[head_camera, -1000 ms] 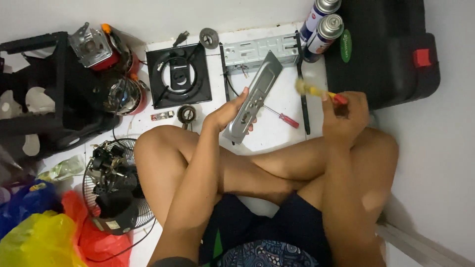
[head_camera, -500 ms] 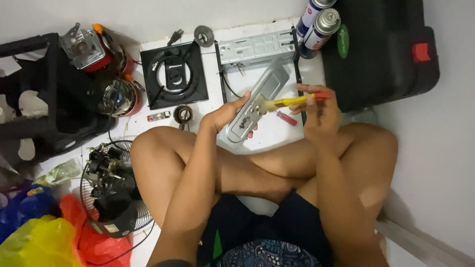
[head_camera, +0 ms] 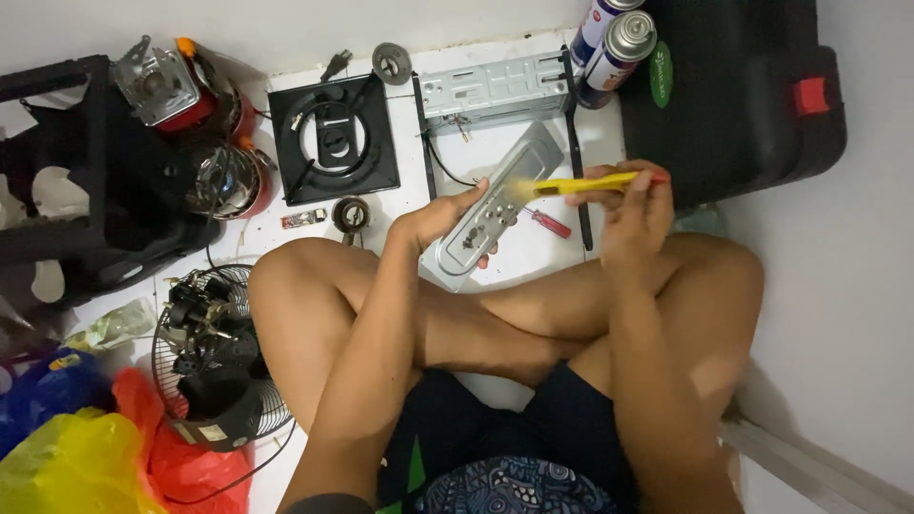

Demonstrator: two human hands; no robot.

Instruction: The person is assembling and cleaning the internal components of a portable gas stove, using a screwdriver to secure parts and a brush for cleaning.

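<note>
Holding now: the right hand [head_camera: 633, 214] has its fingers closed around a yellow-handled screwdriver [head_camera: 583, 184], which lies almost flat with its tip toward the left.
Left hand: the left hand [head_camera: 440, 217] grips the lower edge of a grey metal plate [head_camera: 495, 205], thumb on top and fingers underneath, and keeps it tilted above the knees.
Tool and plate: the screwdriver tip reaches the upper part of the plate; it is too blurred to tell if they touch.
Change: one second ago the screwdriver was raised away to the right of the plate; it has since swung over, and the plate is turned a little more toward the camera.
Under the hands: a small red screwdriver [head_camera: 550, 224] lies on the white floor [head_camera: 495, 148], just beside the plate.
Further out: a grey metal chassis [head_camera: 495, 90] lies above, two spray cans [head_camera: 614, 43] and a black case [head_camera: 743, 95] to the right, a black square burner [head_camera: 333, 138] to the left.
Far left: a fan [head_camera: 214, 357] and coloured plastic bags [head_camera: 86, 457].
</note>
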